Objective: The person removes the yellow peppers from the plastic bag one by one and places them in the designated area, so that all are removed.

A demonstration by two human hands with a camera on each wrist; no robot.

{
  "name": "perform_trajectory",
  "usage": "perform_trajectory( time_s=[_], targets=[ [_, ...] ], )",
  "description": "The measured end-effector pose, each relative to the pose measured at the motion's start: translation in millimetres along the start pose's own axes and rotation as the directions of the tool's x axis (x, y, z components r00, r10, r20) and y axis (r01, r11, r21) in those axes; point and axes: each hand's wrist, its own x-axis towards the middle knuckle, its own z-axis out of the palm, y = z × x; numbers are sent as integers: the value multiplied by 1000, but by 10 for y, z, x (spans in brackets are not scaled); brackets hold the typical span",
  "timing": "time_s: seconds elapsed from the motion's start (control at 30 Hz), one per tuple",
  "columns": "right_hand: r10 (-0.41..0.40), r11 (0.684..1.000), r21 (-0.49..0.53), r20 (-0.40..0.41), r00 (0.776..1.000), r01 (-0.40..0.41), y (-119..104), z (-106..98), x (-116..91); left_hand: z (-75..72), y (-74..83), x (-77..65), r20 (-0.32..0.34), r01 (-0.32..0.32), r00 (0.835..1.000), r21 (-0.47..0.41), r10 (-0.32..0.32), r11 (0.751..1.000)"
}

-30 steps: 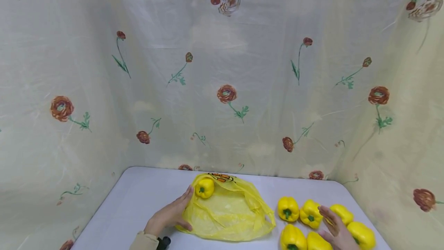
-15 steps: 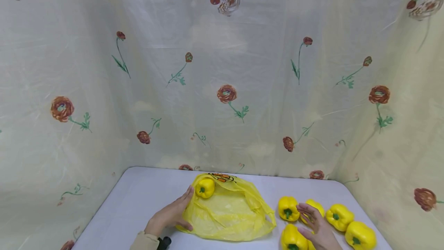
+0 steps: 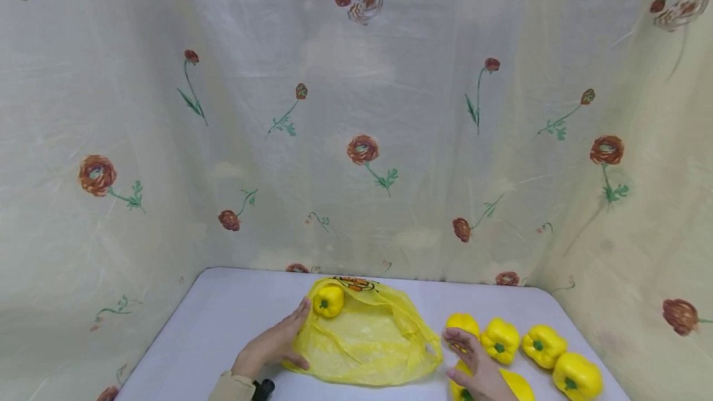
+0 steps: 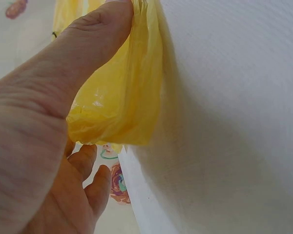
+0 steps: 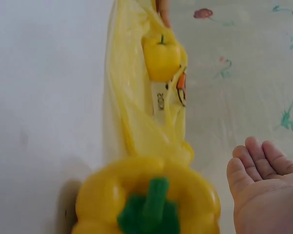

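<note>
A yellow plastic bag [image 3: 367,351] lies spread on the table with its mouth toward me. One yellow bell pepper [image 3: 328,301] sits inside at its left end. My left hand [image 3: 274,344] lies along the bag's left edge, fingers stretched out and thumb spread toward the front; the left wrist view shows the thumb [image 4: 88,41] against the plastic. My right hand [image 3: 480,369] is over the loose peppers right of the bag, fingers spread and holding nothing. Its fingertips overlap the back-left pepper [image 3: 463,323]. In the right wrist view a pepper [image 5: 146,195] stands close beside the palm [image 5: 268,204].
Several more bell peppers stand on the right of the white table [image 3: 234,302], among them a back pepper [image 3: 500,339], a farther-right one [image 3: 544,346] and a right-hand one [image 3: 578,376]. A flowered curtain [image 3: 334,203] walls the back and both sides.
My right hand has moved left across the peppers, from the right-hand ones to the back-left one nearest the bag. The left hand and the bag have stayed in place.
</note>
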Motion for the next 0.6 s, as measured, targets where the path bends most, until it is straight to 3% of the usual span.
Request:
perform_trajectory(
  time_s=[0.23, 0.6],
  targets=[
    [-46, 997, 59, 99, 994, 40, -89, 241, 54, 12, -24, 6, 2, -13, 1000, 11, 13, 1000],
    [-43, 999, 20, 185, 982, 40, -175, 640, 218, 4, -13, 0, -7, -8, 1000, 23, 8, 1000]
  ],
)
